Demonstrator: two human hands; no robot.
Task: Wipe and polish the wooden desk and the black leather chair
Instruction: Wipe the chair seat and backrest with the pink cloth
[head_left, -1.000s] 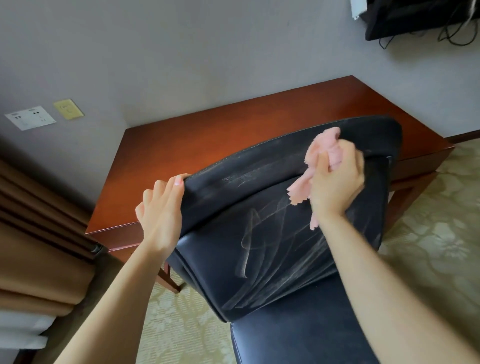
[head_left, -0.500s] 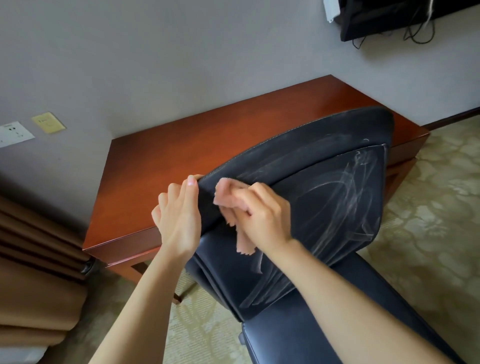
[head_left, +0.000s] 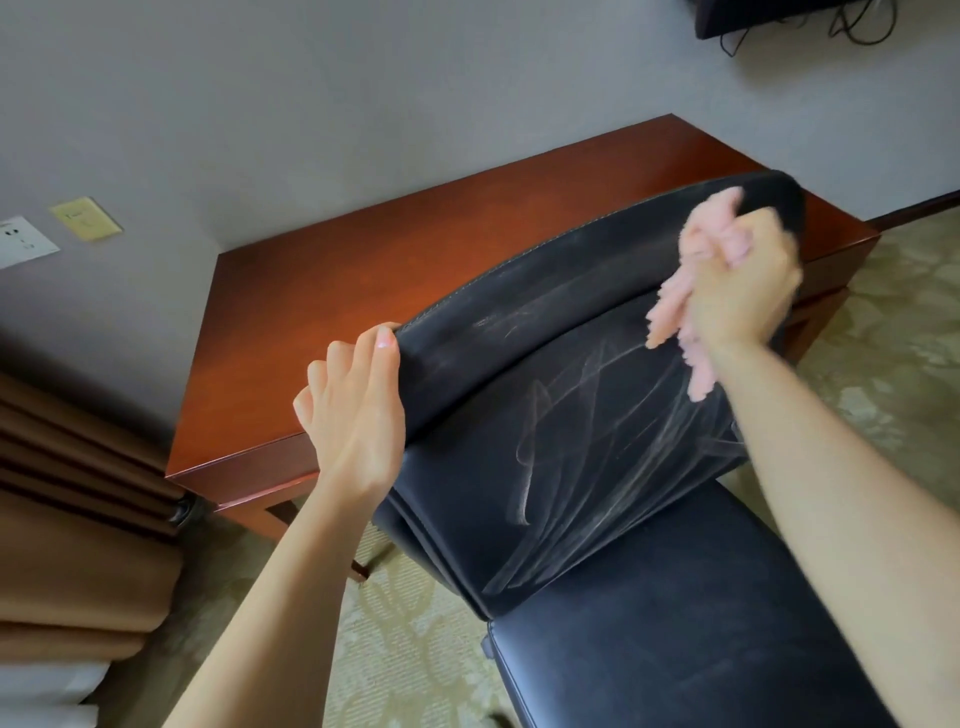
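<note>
Left hand fingertips hide behind the chair back (right hand and cloth blurred) — seat cut off below.

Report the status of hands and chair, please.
Left hand grips backrest corner. Right hand holds pink cloth at backrest top. Wipe streaks show below. No obstacle seen.

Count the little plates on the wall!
2: a white socket plate at the far left edge, a yellowish plate just right of it. Others may be out of view.
</note>
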